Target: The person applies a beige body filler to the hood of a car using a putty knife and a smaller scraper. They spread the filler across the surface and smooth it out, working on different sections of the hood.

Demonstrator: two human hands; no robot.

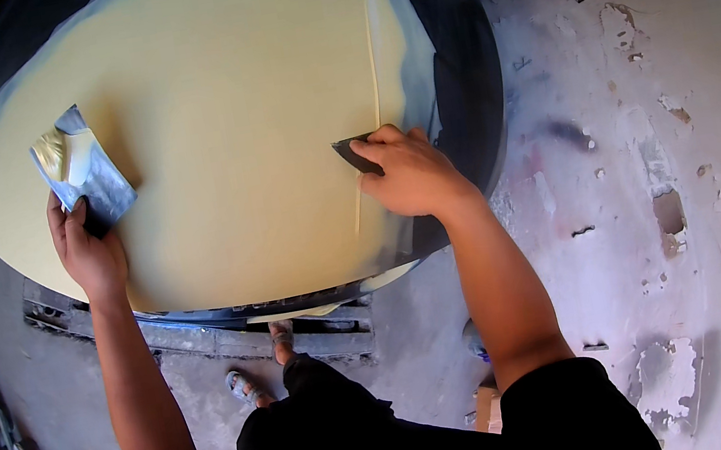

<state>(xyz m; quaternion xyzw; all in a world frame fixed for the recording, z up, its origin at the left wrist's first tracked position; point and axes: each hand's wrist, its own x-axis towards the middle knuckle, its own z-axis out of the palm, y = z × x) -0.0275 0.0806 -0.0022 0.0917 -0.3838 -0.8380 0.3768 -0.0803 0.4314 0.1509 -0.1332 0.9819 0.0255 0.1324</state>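
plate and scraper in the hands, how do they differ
The plate looks bigger than the scraper. The plate is blue-grey and carries yellowish paste; the scraper looks dark. The left hand holds the plate, the right hand the scraper. Both look flat and are handheld.

The left hand (88, 254) pinched, thumb before the fingers, at the panel's (238, 131) near left edge, the bare left forearm (142, 398) rising almost straight. Toward the right edge, the right hand (414, 172) gripped with fingers turned leftward, the right forearm (504, 286) slanting inward.
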